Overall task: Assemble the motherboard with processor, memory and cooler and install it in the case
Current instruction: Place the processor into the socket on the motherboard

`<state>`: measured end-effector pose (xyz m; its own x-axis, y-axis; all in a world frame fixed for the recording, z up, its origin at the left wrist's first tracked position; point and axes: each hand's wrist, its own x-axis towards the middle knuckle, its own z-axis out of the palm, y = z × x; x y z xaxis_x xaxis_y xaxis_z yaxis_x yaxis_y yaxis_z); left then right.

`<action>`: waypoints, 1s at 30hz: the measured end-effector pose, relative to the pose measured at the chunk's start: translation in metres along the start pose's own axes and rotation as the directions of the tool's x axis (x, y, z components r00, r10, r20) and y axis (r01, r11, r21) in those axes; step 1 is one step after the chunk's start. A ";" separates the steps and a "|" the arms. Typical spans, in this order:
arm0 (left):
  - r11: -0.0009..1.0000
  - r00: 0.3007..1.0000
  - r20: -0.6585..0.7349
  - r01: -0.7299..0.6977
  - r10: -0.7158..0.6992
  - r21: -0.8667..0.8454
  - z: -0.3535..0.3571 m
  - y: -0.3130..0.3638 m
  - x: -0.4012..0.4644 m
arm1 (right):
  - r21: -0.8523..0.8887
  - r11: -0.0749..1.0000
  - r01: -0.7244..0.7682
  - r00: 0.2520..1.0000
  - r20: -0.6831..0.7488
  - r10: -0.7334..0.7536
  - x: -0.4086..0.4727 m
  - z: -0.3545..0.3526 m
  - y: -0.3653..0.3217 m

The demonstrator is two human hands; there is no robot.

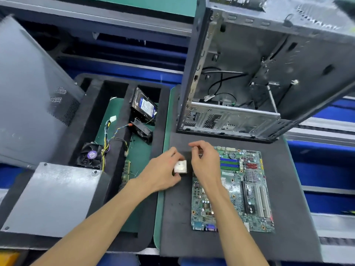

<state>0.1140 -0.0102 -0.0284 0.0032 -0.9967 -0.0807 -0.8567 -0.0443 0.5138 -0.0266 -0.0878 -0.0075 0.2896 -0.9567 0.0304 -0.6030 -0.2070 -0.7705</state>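
Your left hand (163, 169) pinches the processor (180, 167) by its edges, sparing contacts; your right hand (203, 162), fingers curled, works the motherboard (247, 189) socket, its grip unclear.

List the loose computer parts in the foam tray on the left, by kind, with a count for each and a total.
Hard drive: 1
Small case fan: 1
Cooler with fan: 1
Memory stick: 1
Power supply: 1
Total: 5
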 end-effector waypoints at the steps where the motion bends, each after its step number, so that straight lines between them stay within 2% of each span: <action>1: 1.000 1.000 0.016 -0.017 0.017 -0.003 0.004 0.003 0.000 | -0.002 1.000 -0.018 1.000 -0.013 0.018 -0.003 -0.005 0.004; 9: 1.000 0.997 0.077 0.003 -0.003 0.000 0.018 0.006 -0.005 | 0.029 0.996 -0.089 0.994 -0.058 0.090 -0.023 -0.022 0.020; 14: 0.948 0.990 0.088 0.134 -0.113 -0.289 0.008 0.003 0.000 | 0.050 0.993 -0.108 0.993 -0.040 0.110 -0.033 -0.019 0.022; 18: 0.895 0.984 0.106 0.174 -0.143 -0.412 0.001 -0.002 -0.001 | 0.042 0.991 -0.127 0.992 -0.016 0.128 -0.036 -0.013 0.020; 24: 0.894 0.978 0.103 0.207 -0.181 -0.397 0.010 0.000 -0.004 | 0.071 0.990 -0.126 0.992 -0.021 0.128 -0.043 -0.017 0.024; 27: 0.944 0.980 0.054 0.200 -0.193 -0.261 0.014 -0.001 -0.006 | 0.066 0.988 -0.143 0.989 -0.022 0.144 -0.043 -0.023 0.031; 30: 0.983 0.989 0.009 0.148 -0.148 -0.110 0.017 0.001 -0.008 | 0.067 0.987 -0.147 0.989 -0.015 0.148 -0.041 -0.027 0.038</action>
<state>0.1041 -0.0009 -0.0413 0.1252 -0.9786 -0.1634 -0.7849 -0.1984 0.5869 -0.0817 -0.0615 -0.0204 0.1858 -0.9797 -0.0747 -0.5878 -0.0499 -0.8075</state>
